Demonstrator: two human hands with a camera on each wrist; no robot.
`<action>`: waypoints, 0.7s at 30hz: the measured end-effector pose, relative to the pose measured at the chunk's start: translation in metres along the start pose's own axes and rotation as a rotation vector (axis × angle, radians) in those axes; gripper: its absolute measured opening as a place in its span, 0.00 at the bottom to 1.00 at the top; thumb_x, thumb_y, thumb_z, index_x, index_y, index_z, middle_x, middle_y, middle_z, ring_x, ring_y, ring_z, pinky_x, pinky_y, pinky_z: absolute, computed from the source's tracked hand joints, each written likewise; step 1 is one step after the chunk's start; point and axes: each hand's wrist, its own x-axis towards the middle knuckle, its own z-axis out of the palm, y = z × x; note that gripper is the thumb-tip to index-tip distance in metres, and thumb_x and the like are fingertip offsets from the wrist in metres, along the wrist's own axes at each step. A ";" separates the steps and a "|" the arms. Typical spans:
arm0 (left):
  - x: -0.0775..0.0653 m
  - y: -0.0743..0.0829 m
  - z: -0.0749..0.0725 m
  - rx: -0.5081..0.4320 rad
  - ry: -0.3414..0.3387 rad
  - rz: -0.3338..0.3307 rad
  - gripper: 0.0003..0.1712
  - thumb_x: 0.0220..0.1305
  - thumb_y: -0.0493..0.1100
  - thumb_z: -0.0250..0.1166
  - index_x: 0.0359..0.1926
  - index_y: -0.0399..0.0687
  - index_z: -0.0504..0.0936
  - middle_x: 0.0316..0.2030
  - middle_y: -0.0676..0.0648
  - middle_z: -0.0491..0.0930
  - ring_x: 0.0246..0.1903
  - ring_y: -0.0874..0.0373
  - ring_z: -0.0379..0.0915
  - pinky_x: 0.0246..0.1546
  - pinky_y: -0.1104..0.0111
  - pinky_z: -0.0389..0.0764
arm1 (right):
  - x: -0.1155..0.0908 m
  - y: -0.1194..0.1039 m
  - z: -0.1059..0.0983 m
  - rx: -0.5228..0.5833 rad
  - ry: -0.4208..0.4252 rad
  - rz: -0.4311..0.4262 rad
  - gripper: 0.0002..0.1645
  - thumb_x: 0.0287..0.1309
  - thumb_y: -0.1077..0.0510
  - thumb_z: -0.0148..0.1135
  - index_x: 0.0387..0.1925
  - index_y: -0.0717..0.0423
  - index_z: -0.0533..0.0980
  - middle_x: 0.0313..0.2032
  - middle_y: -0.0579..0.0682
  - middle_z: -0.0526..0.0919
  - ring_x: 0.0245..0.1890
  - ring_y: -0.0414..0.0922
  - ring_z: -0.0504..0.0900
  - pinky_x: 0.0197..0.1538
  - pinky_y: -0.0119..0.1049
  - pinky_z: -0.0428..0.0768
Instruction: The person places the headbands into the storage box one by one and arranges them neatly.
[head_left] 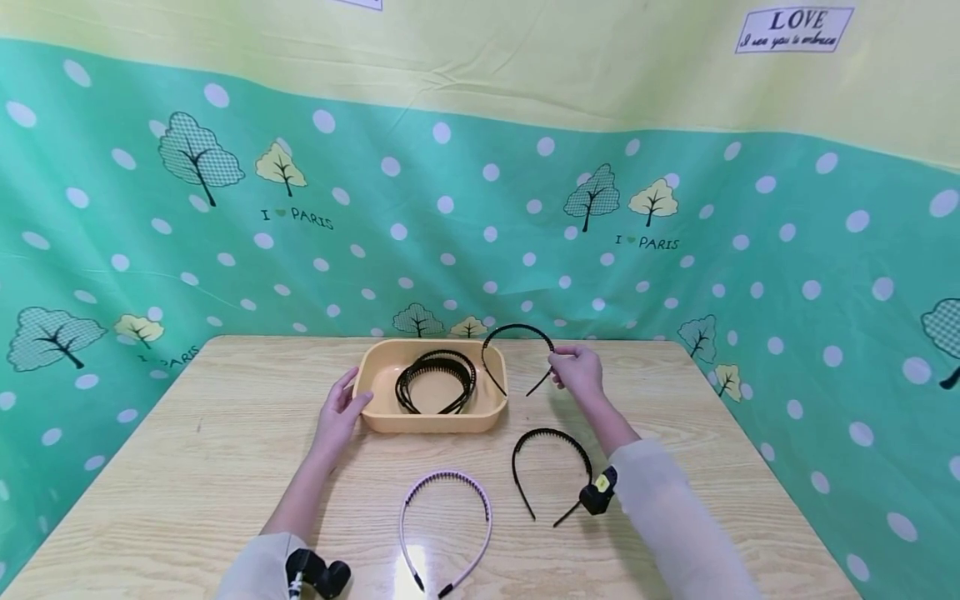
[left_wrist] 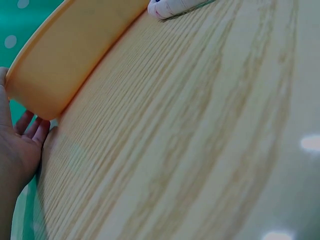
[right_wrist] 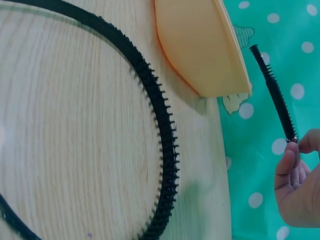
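My left hand (head_left: 339,414) holds the left end of a pale orange plastic tray (head_left: 431,423), with the thumb at its rim and the fingers along the outer wall. Several black toothed headbands (head_left: 405,385) lie stacked inside the tray. Just right of the tray, my right hand (head_left: 577,371) pinches one side of another black headband (head_left: 517,326), raised with its ends pointing down. In the right wrist view this headband (right_wrist: 280,104) appears edge-on between thumb and fingers.
A black headband (head_left: 551,431) lies on the wooden table (head_left: 187,467), partly below the right forearm. Left of it lies a lilac headband (head_left: 447,475) with dark tips. A green dotted cloth (head_left: 450,204) hangs behind the table.
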 end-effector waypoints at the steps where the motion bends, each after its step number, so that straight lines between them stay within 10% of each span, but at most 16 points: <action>1: 0.000 0.000 0.000 0.001 -0.001 0.000 0.35 0.67 0.47 0.57 0.71 0.54 0.53 0.67 0.38 0.61 0.61 0.54 0.60 0.47 0.90 0.68 | 0.000 0.000 0.001 0.002 -0.003 -0.003 0.16 0.55 0.60 0.58 0.46 0.60 0.75 0.29 0.55 0.83 0.22 0.43 0.80 0.24 0.29 0.79; 21: -0.002 0.004 0.001 -0.002 0.010 0.010 0.35 0.67 0.45 0.56 0.71 0.52 0.54 0.65 0.36 0.63 0.47 0.75 0.65 0.46 0.89 0.69 | -0.011 -0.002 0.026 0.041 -0.012 -0.021 0.15 0.54 0.60 0.59 0.44 0.60 0.76 0.20 0.48 0.79 0.20 0.43 0.78 0.23 0.30 0.78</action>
